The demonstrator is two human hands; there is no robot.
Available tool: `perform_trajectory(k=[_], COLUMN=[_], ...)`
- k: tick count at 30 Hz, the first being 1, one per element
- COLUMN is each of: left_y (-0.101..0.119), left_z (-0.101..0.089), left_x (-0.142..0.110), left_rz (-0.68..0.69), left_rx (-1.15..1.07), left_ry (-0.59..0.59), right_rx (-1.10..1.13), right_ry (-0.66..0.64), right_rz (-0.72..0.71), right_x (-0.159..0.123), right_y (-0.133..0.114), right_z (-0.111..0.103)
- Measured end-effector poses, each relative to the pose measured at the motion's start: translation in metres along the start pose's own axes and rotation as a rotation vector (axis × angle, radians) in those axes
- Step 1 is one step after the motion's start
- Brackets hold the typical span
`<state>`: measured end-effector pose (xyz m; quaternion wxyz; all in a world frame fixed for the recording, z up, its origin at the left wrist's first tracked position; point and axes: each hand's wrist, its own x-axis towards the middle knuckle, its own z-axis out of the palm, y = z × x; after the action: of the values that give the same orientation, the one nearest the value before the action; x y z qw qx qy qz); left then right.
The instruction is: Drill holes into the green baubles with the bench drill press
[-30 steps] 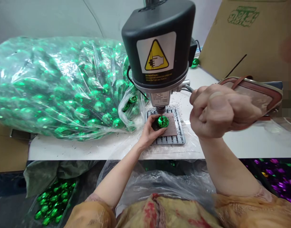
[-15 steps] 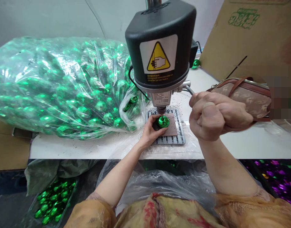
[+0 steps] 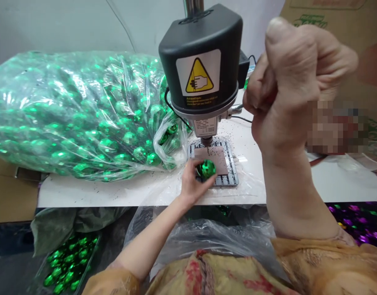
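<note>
A shiny green faceted ball (image 3: 208, 168) is pinched between the thumb and fingers of my left hand (image 3: 192, 180). It is held in front of the bit of a black drill press (image 3: 203, 65), clear of the bit's tip. Beneath lies a pinkish square board (image 3: 221, 162) on the slotted grey base plate (image 3: 234, 174), with dark shavings around it. My right hand (image 3: 294, 78) is a closed fist, raised to the right of the drill head, wrapped round the feed lever, most of which the hand hides.
A large clear plastic bag (image 3: 77, 114) full of green balls fills the left of the white table (image 3: 114, 194). Below left is a bin of green balls (image 3: 67, 262). Purple balls (image 3: 365, 227) lie below right. A cardboard box (image 3: 360, 24) stands behind my right hand.
My right hand has risen with the lever, and the drill bit has come up out of the ball. My left hand has drawn the ball toward me and tilted it.
</note>
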<state>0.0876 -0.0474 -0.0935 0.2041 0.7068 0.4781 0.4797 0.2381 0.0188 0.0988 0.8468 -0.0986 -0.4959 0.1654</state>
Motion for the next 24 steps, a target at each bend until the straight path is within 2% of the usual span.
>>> perform_trajectory(k=[1,5,7,8,9,11,14,16,19,24], left_y=[0.004,0.01,0.008,0.006,0.003,-0.005,-0.022,-0.036,-0.053,-0.07], left_z=[-0.002,-0.003,-0.003,-0.004,-0.007,-0.017,-0.036,-0.045,-0.046,-0.031], left_x=[-0.013,-0.069,-0.084,-0.085,-0.08,-0.055,0.008,0.052,0.099,0.132], left_rz=[0.101,0.565,0.684,0.703,0.692,0.574,0.214,0.049,-0.057,-0.131], left_rx=[0.01,0.155,0.209,0.193,0.166,0.149,0.298,0.427,0.532,0.532], left_ry=[-0.061,-0.44,-0.538,-0.542,-0.506,-0.345,-0.064,0.032,0.091,0.28], right_rx=[-0.011,-0.082,-0.092,-0.089,-0.084,-0.078,-0.084,-0.059,-0.02,-0.017], right_ry=[-0.015,-0.028,-0.005,0.002,-0.001,-0.002,0.004,0.032,0.076,0.034], right_rz=[0.016,-0.013,-0.025,-0.024,-0.016,0.003,0.025,-0.008,-0.059,-0.01], right_x=[0.001,-0.002,-0.003,-0.004,-0.004,-0.003,-0.003,-0.003,-0.003,-0.004], right_y=[0.0,0.0,0.0,-0.001,-0.001,-0.003,-0.002,0.002,0.007,0.002], right_z=[0.0,-0.003,-0.002,-0.002,-0.001,-0.001,-0.001,-0.001,0.0,-0.001])
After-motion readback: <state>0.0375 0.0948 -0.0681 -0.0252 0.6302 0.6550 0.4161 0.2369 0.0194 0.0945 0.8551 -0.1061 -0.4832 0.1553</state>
